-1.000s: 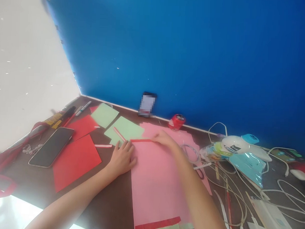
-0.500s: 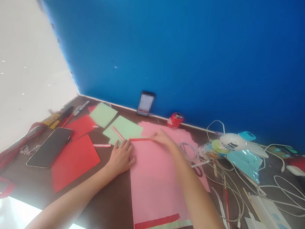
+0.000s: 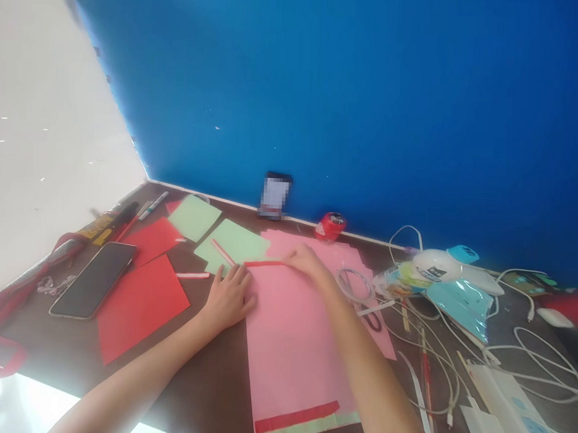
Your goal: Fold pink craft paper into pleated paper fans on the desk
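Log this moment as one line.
left hand: flat, at pink sheet left edge | right hand: touching red strip right end | red strip: lying across pink sheet

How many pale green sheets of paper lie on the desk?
2. One green sheet lies at the far left by the pens; the second green sheet lies just beyond the left hand, beside the pink sheet. Others may be hidden underneath.
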Available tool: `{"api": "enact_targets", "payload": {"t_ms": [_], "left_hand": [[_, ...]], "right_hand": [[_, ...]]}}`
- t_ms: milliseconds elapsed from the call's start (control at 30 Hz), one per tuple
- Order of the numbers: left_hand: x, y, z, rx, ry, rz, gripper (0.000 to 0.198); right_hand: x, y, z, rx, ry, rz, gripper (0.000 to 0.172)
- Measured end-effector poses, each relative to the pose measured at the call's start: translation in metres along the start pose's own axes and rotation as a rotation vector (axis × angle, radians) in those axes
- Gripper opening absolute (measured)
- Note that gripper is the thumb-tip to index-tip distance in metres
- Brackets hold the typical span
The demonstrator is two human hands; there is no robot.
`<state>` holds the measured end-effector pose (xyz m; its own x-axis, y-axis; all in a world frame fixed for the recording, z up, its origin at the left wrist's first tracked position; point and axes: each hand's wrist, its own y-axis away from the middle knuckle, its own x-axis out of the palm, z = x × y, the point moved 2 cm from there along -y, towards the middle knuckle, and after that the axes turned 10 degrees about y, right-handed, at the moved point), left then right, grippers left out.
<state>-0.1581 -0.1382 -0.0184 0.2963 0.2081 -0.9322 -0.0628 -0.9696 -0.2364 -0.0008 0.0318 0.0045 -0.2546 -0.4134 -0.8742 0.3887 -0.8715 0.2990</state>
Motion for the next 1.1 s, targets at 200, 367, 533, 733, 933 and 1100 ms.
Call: {"api": "enact_targets", "payload": {"t_ms": [200,367,533,733,933,1100], "left_hand": [[0.001,0.001,0.001,-0.001,-0.003,-0.003,0.031],[0.002,0.0,0.0,-0.001,-0.01,-0.001,0.03],[0.002,0.001,-0.001,-0.009,-0.019,0.01,0.032],[0.004,0.004,-0.003,0.004,0.007,-0.002,0.049],[0.008,0.004,0.006,0.016,0.036,0.009,0.063],[0.002,-0.001,0.023,0.077,0.07,0.012,0.063]], "right_hand": [[-0.003,0.02,-0.012,0.092,0.1,-0.28,0.015],[0.032,0.055,0.019,-0.398,0.259,-0.376,0.04],[0.055,0.066,0.011,-0.327,0.384,-0.334,0.053],[0.057,0.066,-0.017,-0.265,0.385,-0.474,0.051],[0.061,0.062,-0.021,-0.208,0.08,-0.501,0.045],[0.053,0.068,-0.032,-0.231,-0.217,-0.49,0.044]]}}
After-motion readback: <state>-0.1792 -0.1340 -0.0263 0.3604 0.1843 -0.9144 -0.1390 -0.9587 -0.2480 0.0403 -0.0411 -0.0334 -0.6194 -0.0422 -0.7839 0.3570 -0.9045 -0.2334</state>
